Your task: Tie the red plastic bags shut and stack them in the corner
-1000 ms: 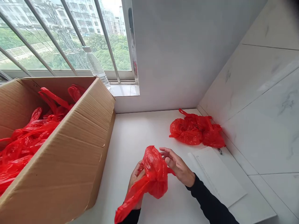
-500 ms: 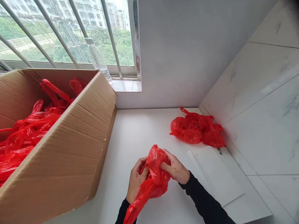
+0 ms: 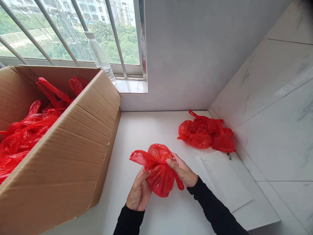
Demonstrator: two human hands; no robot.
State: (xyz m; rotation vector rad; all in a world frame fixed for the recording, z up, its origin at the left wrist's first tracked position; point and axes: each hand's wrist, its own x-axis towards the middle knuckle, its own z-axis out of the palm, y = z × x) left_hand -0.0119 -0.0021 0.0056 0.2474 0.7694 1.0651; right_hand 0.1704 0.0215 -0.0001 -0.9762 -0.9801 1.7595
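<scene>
From where I stand, the white table (image 3: 137, 130) is the broadest thing here; on it is the cardboard box (image 3: 66, 156), open-topped, with a heap of crumpled red plastic (image 3: 26, 137) inside; far to the right of the box lies white paper (image 3: 225, 178), and just behind that, also well right of the box, a cluster of red bags (image 3: 206, 133); behind the box's near-right corner a clear bottle (image 3: 99, 57) leans in view, its foot partly hidden.

The held bag (image 3: 160, 178) is right of the box and apart from it, between both hands; I cannot tell whether it touches the table. It looks light, thin and soft, the film probably slippery and easy to tear; the folds draw together at a gathered middle, which I'd judge the surest place to hold, with the loose loops weaker.

The left hand (image 3: 140, 192), nearer the box, cups its side, thumb over the front; the right hand (image 3: 183, 171), farther from the box, grips the opposite side, thumb near the gather.

Smallest, a pen-like thing (image 3: 229, 156) pokes out by the far bags; the box face toward me shows no print, nor do I see any brand on the bags; small marks run along the paper's edge, too small to read.
</scene>
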